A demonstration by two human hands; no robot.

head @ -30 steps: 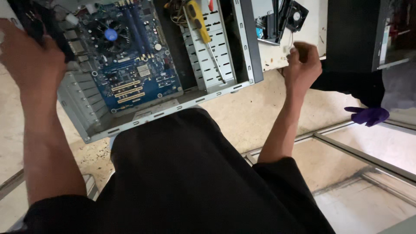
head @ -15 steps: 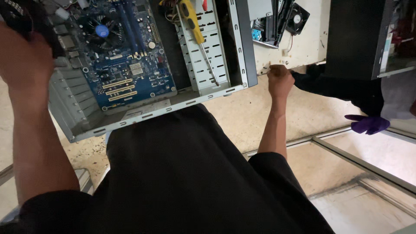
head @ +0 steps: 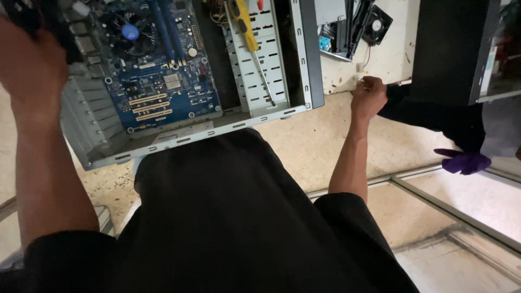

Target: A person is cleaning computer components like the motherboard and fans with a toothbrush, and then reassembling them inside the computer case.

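Observation:
An open grey computer case (head: pixel 179 142) lies on its side in front of me, with a blue motherboard (head: pixel 163 81) inside. A yellow-handled screwdriver (head: pixel 247 32) rests on the perforated drive cage (head: pixel 260 81). My left hand (head: pixel 32 70) is blurred and sits at the case's rear left corner, next to something dark. Whether it grips anything is unclear. My right hand (head: pixel 368 97) is curled into a fist against the edge of a white tabletop (head: pixel 391 59), right of the case. Nothing shows in it.
Loose computer parts, among them a small black fan (head: pixel 377 24), lie on the white tabletop. A black panel (head: pixel 450 49) stands at the right. Another person's purple-gloved hand (head: pixel 464 161) hangs at the far right. Metal floor rails (head: pixel 434 201) run below.
My right hand has moved from beside the case's corner away to the white tabletop's edge, staying closed. My left hand has stayed at the case's rear corner.

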